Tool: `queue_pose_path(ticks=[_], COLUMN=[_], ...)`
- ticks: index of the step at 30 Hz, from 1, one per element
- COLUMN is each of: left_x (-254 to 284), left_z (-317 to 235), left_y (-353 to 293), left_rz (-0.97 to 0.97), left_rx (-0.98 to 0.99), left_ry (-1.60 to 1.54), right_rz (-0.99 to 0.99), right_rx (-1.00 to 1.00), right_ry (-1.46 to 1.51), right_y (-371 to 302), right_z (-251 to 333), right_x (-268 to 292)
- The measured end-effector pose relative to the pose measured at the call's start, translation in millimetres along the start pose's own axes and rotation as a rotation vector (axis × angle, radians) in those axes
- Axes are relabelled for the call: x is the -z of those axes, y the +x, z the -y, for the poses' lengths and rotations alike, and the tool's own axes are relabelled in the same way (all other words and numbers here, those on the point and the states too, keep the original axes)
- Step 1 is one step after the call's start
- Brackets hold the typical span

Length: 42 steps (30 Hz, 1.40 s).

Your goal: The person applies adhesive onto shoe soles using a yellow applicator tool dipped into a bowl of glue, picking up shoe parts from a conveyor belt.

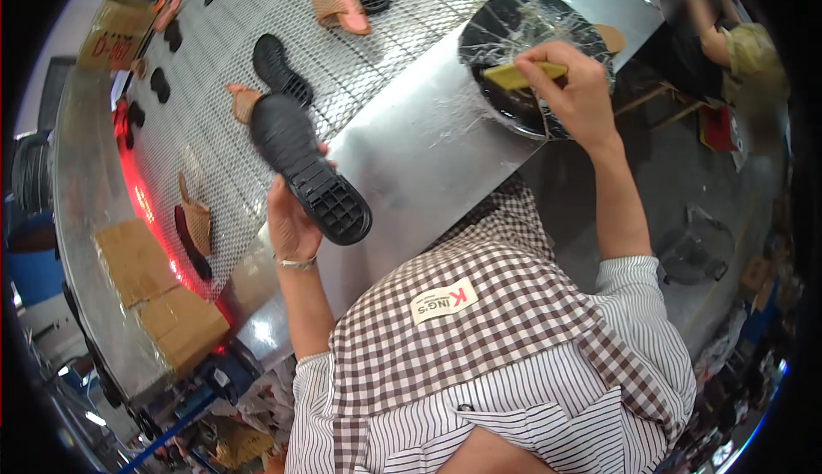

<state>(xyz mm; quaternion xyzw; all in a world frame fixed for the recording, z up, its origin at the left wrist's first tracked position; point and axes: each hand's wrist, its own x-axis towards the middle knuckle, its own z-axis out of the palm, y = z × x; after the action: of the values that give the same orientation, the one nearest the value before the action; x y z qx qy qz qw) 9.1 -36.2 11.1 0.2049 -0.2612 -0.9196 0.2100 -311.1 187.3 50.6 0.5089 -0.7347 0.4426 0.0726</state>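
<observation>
My left hand (291,221) grips a black shoe sole (308,166) at its edge, above the front of the conveyor. The sole's gridded, hollowed heel points toward me. My right hand (569,84) pinches a flat yellow brush (509,77) over a round black bowl (505,121). Clear, stringy glue (535,29) stretches across the bowl, and thin strands trail onto the metal ledge. Whether the brush has bristles I cannot make out. Beyond the held sole lie another black sole (282,67) and a tan woven sandal upper (243,101), partly hidden.
A mesh conveyor belt (385,63) carries several soles and a tan sandal upper with pink lining (341,9). The metal ledge (411,144) runs along its near side. Cardboard (158,294) lies at the left. At the right, another person's arm (706,33) reaches in.
</observation>
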Motion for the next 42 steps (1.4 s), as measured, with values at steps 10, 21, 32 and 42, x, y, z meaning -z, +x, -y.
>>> queue_pose_path(ticks=[10,21,32,42], left_x=[-16.6,-12.9,15.2,-45.2], left_z=[14.9,33.6,59.6,56.8], left_y=[9.5,-6.4,-22.0,-12.7], left_rz=[-0.177,-0.222,-0.389,-0.448], left_rx=[-0.297,-0.496,-0.852,-1.029], left_ry=[0.156,0.433,1.446,1.187], right_rz=[0.090,0.015,-0.068,-0.034], right_rx=[-0.476,-0.720,-0.623,-0.646], right_ry=[0.141,0.435,0.945,1.049], right_y=[-42.7,-40.0,-4.2,-4.9], right_z=[-9.6,-2.1,105.3,104.2], right_x=[-1.5,4.1,-57.2,-105.7])
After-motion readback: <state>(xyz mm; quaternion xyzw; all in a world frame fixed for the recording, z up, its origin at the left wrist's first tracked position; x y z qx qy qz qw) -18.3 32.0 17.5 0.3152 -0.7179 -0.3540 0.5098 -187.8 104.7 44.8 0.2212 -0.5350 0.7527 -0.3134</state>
